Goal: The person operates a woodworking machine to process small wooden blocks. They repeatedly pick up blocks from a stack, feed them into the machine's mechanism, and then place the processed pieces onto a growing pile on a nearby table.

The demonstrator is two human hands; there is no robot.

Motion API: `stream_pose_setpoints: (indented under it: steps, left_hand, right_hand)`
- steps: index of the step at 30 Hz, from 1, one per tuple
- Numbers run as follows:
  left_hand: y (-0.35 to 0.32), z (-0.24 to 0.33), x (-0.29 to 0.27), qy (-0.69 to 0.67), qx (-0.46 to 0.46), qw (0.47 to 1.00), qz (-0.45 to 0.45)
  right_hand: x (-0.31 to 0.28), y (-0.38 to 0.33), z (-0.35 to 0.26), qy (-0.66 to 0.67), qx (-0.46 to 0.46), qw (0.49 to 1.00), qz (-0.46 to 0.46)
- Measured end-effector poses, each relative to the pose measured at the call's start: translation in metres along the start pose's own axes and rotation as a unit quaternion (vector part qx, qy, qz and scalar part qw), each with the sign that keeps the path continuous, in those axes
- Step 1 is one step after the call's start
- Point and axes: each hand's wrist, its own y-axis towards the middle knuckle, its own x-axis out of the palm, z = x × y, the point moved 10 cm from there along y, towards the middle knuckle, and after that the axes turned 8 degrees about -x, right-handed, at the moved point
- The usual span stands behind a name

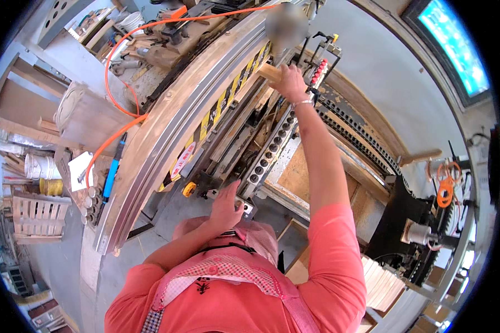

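My right hand [290, 82] is stretched far out and closed around the end of a pale wooden piece [269, 72], held against the machine's yellow-and-black striped rail [232, 91]. My left hand [226, 203] lies flat with its fingers spread on the near edge of the machine, touching a small metal block [244, 207]. Between my two hands runs a slanted row of dark drill heads [272, 149]. A yellow knob [189, 189] sits just left of my left hand.
A long curved metal beam [150, 161] crosses the left side, with an orange hose [116, 66] and a blue tool [112, 173] beside it. Pale boards [380, 283] are stacked at lower right. A toothed cable chain [355, 130] runs behind the machine.
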Motion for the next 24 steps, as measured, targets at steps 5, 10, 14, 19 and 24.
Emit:
stream_pose_setpoints:
  steps: [5,10,14,19,24]
  left_hand:
    - [-0.004,0.005,0.001,-0.033,0.074,0.997,0.005]
    - [-0.007,0.006,0.003,-0.042,0.109,0.993,0.026]
    - [-0.005,0.001,0.01,-0.077,0.113,0.991,0.008]
    - [-0.012,0.014,0.002,-0.063,0.187,0.98,0.029]
    - [-0.011,0.01,0.011,-0.051,0.175,0.983,-0.006]
  right_hand:
    - [-0.051,-0.125,-0.056,0.137,0.046,0.983,0.112]
    - [-0.067,-0.333,-0.115,0.204,0.244,0.946,0.065]
    - [-0.082,-0.476,-0.163,0.183,0.343,0.92,0.047]
    - [-0.131,-0.588,-0.197,0.073,0.443,0.893,0.023]
    - [-0.176,-0.673,-0.208,-0.061,0.522,0.848,0.062]
